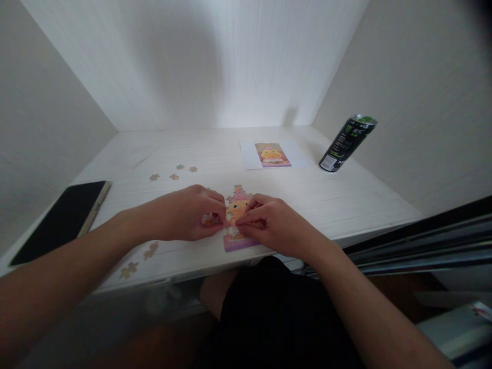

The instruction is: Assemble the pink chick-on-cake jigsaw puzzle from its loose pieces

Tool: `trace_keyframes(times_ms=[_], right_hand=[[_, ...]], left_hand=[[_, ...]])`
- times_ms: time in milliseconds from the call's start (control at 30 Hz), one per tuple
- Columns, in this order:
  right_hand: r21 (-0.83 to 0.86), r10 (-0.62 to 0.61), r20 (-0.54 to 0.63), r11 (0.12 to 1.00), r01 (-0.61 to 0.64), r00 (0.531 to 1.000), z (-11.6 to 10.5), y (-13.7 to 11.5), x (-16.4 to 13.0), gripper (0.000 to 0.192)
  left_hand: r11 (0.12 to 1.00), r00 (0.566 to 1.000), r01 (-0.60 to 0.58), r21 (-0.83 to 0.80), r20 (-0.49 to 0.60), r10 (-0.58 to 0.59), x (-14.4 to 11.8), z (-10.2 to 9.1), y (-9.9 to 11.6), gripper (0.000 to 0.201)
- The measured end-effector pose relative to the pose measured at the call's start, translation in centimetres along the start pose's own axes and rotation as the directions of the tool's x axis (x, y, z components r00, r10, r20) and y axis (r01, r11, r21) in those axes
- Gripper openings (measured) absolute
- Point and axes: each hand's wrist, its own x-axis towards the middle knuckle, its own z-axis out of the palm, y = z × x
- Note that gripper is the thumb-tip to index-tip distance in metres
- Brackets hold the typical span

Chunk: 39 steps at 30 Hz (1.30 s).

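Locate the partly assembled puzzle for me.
In the head view, the puzzle lies mid-frame by the near table edge, between left hand and right hand.

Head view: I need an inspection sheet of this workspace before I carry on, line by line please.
Surface: white desk, wood-grain look.
Job's things: partly assembled jigsaw puzzle near the front edge; loose puzzle pieces scattered to its left; printed picture of a yellow figure in a pink hat, lying beyond it.
Clutter: Monster drink can at the right; black-topped flat object at the left, type unclear.
Hands: left hand and right hand meet over the puzzle, fingers bent inward; whether either pinches a piece is unclear.
Cables: nothing seen.
Surroundings: pale back panel and side walls; the person's dark-clothed lap below.
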Motion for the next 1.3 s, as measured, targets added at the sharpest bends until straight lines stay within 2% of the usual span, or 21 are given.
trace_keyframes(times_ms=[600, 800, 933, 1033, 1200, 1300], right_hand=[[0.006, -0.001, -0.004, 1.0, 0.001, 1.0, 0.1, 0.0, 0.0, 0.017], [0.008, 0.016, 0.001, 1.0, -0.016, 1.0, 0.2, 0.1, -0.1, 0.016], [0.013, 0.037, 0.012, 0.999, -0.038, 0.999, 0.3, 0.3, -0.1, 0.016], [0.001, 0.036, 0.017, 0.999, -0.036, 0.999, 0.3, 0.2, -0.1, 0.015], [-0.023, 0.032, 0.016, 0.999, -0.032, 0.999, 0.2, 0.2, -0.2, 0.015], [-0.05, 0.024, -0.035, 0.998, -0.026, 0.999, 0.2, 0.2, -0.2, 0.016]], left_hand=[[1.0, 1.0, 0.016, -0.004, 0.026, -0.016, 0.0, 0.1, 0.1, 0.009], [0.999, 0.999, 0.032, -0.038, -0.03, -0.033, -0.1, -0.8, 0.1, 0.009], [0.997, 0.99, 0.077, -0.033, -0.118, -0.08, -0.6, -1.8, -0.9, 0.007], [0.994, 0.984, 0.093, -0.055, -0.145, -0.1, -0.8, -2.1, -1.7, 0.007], [0.997, 0.989, 0.04, -0.07, -0.14, -0.049, -0.9, -2.2, -1.8, 0.009], [0.999, 0.986, 0.034, -0.04, -0.159, -0.04, -1.0, -2.3, -1.7, 0.009]])
